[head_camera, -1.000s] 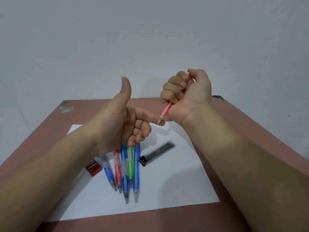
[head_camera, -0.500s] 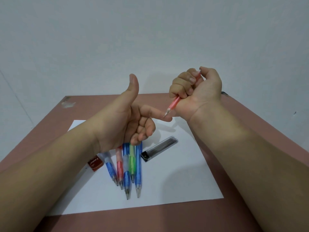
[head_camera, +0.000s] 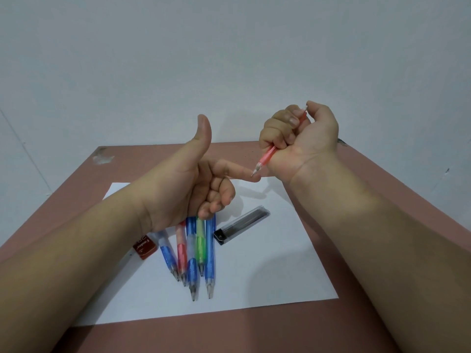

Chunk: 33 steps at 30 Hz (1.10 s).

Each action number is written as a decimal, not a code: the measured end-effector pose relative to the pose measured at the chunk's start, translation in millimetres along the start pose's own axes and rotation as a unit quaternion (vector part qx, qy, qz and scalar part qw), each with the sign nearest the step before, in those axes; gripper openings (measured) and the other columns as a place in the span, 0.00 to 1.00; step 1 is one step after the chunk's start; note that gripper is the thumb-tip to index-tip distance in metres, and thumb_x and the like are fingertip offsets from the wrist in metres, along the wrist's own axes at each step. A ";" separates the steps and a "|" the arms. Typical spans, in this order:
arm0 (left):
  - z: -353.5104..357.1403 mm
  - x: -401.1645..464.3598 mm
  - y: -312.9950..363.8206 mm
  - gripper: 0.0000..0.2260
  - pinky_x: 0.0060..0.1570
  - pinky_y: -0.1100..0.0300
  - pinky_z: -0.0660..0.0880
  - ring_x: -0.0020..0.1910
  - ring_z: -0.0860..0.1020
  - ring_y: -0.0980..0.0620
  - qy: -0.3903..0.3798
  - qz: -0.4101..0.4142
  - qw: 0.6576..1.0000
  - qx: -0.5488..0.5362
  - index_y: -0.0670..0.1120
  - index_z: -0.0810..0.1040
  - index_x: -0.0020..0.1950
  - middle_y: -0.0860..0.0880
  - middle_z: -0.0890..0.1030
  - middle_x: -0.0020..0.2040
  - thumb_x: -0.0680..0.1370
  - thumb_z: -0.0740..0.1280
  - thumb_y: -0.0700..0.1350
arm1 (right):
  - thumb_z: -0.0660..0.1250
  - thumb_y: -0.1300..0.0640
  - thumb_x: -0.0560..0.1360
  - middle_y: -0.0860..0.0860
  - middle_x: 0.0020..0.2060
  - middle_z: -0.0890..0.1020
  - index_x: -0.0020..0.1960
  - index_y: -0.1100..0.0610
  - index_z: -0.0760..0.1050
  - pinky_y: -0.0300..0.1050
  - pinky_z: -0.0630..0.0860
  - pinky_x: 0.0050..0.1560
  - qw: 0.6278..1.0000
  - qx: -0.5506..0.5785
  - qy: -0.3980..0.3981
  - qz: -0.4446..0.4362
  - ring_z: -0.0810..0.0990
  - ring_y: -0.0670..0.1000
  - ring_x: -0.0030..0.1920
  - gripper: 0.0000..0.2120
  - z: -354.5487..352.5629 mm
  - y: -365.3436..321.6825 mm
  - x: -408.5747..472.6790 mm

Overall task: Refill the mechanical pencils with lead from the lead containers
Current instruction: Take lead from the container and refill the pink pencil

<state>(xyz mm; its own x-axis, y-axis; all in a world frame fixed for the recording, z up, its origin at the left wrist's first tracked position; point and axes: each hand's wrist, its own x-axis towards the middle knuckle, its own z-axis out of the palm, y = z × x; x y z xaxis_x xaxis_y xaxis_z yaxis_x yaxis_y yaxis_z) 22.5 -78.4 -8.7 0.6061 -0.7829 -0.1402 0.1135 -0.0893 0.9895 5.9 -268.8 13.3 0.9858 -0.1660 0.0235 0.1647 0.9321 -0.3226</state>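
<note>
Red mechanical pencil [head_camera: 267, 157] sits clenched in the right hand [head_camera: 300, 138], whose grip wraps its barrel, tip touching the left hand's [head_camera: 186, 184] outstretched forefinger; that grip holds nothing, thumb raised. Below lie five pencils [head_camera: 196, 253] and a lead container [head_camera: 242, 224] on paper [head_camera: 267, 271] covering the worktop [head_camera: 382, 200].

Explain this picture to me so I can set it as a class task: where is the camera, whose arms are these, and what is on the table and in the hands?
The camera sits on a person's head, looking forward and down, so the arms are the wearer's own. The right hand grips a pink mechanical pencil in its fist, tip pointing down at the outstretched forefinger of the left hand, whose thumb sticks up. Below, on a white sheet on the brown table, lie five more pencils side by side, a clear lead container and a dark red case.
</note>
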 end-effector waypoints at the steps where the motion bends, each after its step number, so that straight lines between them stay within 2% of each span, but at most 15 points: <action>1: -0.3 0.1 -0.2 0.48 0.24 0.62 0.67 0.28 0.68 0.50 -0.001 0.001 1.000 -0.001 0.43 0.86 0.56 0.44 0.75 0.32 0.71 0.43 0.78 | 0.56 0.50 0.78 0.47 0.25 0.63 0.29 0.55 0.64 0.36 0.53 0.21 1.000 0.000 0.000 -0.001 0.56 0.47 0.20 0.20 0.1 0.3 -0.1; 5: 0.2 -0.6 0.2 0.48 0.25 0.62 0.67 0.28 0.68 0.50 -0.001 0.004 1.000 -0.003 0.42 0.86 0.55 0.44 0.75 0.32 0.71 0.42 0.77 | 0.54 0.53 0.77 0.47 0.25 0.63 0.30 0.55 0.64 0.36 0.53 0.21 1.000 0.003 0.001 -0.011 0.55 0.47 0.20 0.17 1.2 1.0 -0.6; 12: 0.8 -0.8 0.5 0.48 0.24 0.61 0.67 0.28 0.68 0.49 -0.001 0.005 1.000 -0.008 0.42 0.86 0.55 0.43 0.75 0.33 0.71 0.43 0.77 | 0.56 0.50 0.78 0.47 0.25 0.63 0.30 0.55 0.64 0.36 0.53 0.21 1.000 0.004 -0.004 -0.006 0.56 0.47 0.20 0.19 1.3 0.7 -1.5; 24: -1.0 -0.2 -0.1 0.47 0.25 0.61 0.67 0.29 0.69 0.49 -0.016 0.003 1.000 0.003 0.43 0.85 0.57 0.44 0.75 0.33 0.71 0.43 0.77 | 0.54 0.52 0.77 0.47 0.25 0.63 0.30 0.55 0.64 0.36 0.53 0.20 1.000 0.004 -0.003 -0.012 0.56 0.47 0.19 0.18 1.6 -0.6 -2.1; 33: -1.7 0.2 -0.8 0.46 0.26 0.61 0.67 0.30 0.68 0.49 -0.024 0.008 1.000 0.001 0.43 0.85 0.57 0.44 0.76 0.35 0.71 0.44 0.77 | 0.56 0.50 0.78 0.47 0.25 0.63 0.30 0.56 0.65 0.36 0.53 0.21 1.000 -0.001 -0.009 -0.008 0.56 0.47 0.19 0.19 0.7 -0.9 -2.5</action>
<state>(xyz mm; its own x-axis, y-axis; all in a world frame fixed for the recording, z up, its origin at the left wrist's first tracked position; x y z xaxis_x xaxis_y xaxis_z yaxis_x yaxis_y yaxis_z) 23.9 -77.4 -9.5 0.5697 -0.8127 -0.1227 0.1021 -0.0781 0.9917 3.3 -269.0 14.2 0.9835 -0.1751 0.0453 0.1803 0.9290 -0.3233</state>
